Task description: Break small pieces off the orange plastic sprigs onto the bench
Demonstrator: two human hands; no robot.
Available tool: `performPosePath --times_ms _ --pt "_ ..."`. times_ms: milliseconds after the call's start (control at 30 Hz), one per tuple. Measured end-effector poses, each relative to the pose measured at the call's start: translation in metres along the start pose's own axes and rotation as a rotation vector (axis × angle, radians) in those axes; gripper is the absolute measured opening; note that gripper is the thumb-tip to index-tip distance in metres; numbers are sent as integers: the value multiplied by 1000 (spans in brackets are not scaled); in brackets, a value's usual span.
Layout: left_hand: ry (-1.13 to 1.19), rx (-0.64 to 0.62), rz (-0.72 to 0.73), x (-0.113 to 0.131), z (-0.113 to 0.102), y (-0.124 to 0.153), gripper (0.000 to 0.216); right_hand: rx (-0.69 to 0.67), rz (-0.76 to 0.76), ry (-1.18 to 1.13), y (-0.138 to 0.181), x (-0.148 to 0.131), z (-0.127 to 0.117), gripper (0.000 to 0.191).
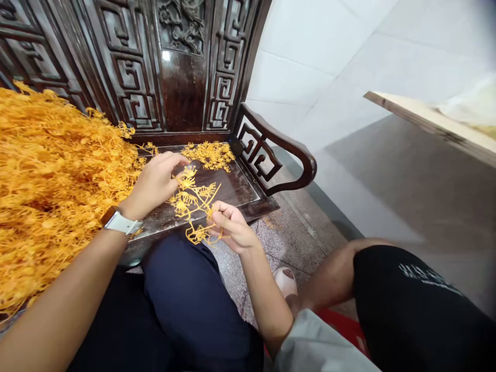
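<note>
My right hand pinches the thin stems of an orange plastic flower sprig between thumb and fingers. The sprig has several spidery flower heads and hangs over the front edge of the bench seat. At the sprig's upper end, the curled thumb and fingers of my left hand close around one flower head; their exact contact is partly hidden. A watch with a pale strap is on my left wrist. Behind the sprig, a small heap of loose orange flower heads lies on the seat.
A large pile of orange sprigs covers the bench's left side. The dark carved backrest and curved armrest bound the seat. Another person's knee in black shorts is at right. A wooden board edge juts in at upper right.
</note>
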State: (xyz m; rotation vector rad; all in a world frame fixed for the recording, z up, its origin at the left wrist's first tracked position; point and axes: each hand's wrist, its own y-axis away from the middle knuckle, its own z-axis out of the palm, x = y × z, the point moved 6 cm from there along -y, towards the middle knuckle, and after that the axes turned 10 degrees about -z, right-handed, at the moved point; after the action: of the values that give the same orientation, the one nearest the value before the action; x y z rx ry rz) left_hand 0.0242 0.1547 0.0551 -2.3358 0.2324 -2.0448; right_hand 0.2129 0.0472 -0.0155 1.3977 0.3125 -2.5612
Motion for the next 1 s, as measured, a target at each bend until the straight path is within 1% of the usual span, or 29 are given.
performPosePath --times_ms 100,167,233,300,367,433,500,533,600,633,733,800,833,933,1000 --pt "154 92 -85 -1 -10 3 33 26 23 37 3 2 -4 44" --pt "222 142 -147 -5 -14 2 34 50 35 63 5 3 -8 41" --pt "249 163 -182 -9 -16 1 37 39 46 71 7 5 -11 42" --pt "270 166 -199 -10 -16 0 38 4 53 141 8 7 -13 40" --pt "294 154 -213 -8 -13 1 36 -35 25 344 7 7 -17 33" --pt "325 125 -231 -5 -6 5 33 -35 -43 637 4 5 -23 22" --pt "351 78 -257 -1 3 10 33 24 -113 915 0 0 -32 11" --pt "356 52 -267 2 8 12 33 72 -141 1024 -1 -4 -36 10" --pt "360 2 -279 7 17 17 34 161 -188 1170 -4 -10 -42 15" --pt "367 -23 -296 8 20 18 34 193 -203 1203 -5 -13 -44 17" --pt "410 -91 -412 3 29 21 31 259 -236 1162 -8 -18 -49 22" --pt "416 -111 -490 -5 32 21 24 271 -252 1073 -7 -18 -50 32" --pt "398 -110 -501 -8 32 19 19 268 -253 1031 -7 -18 -50 37" --pt "242 -111 -448 -16 27 12 6 250 -219 940 -4 -14 -51 50" --pt "71 -175 -418 -21 25 7 5 246 -196 836 -3 -13 -51 63"
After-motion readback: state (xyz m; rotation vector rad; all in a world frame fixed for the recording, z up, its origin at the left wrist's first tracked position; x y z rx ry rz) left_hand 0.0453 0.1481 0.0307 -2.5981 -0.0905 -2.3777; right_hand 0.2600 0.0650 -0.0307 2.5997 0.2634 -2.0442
